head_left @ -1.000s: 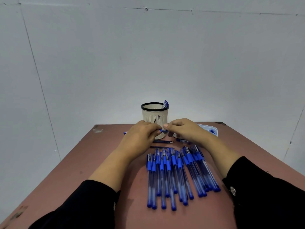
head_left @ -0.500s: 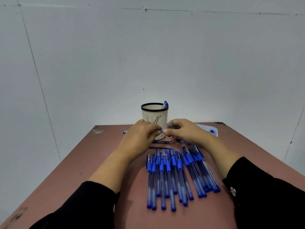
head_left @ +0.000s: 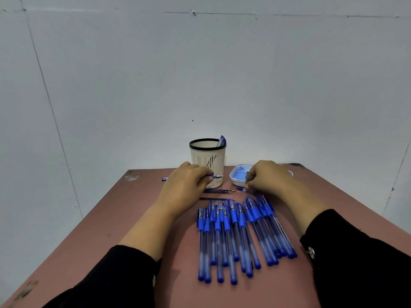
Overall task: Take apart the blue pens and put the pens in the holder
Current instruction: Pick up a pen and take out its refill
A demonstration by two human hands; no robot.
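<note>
Having parted since a moment ago, the left hand (head_left: 184,185) is gripping the light, stiff, slippery pen (head_left: 216,176) mid-barrel while the right hand (head_left: 268,176) is pinching something small near the tray (head_left: 233,177).

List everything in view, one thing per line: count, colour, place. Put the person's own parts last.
Perforated plastic pen holder: one, cream with black rim, far middle of table, one blue pen part sticking out.
Shallow plastic tray: one, white and pale blue, right of the holder.
Capped transparent pens: a row, too overlapped to count, blue, near middle.
Thin loose refills: at least two, dark blue, before the holder.
Wooden table: one, reddish-brown.
Left hand: grips an uncapped blue pen.
Right hand: pinches a small blue piece.
</note>
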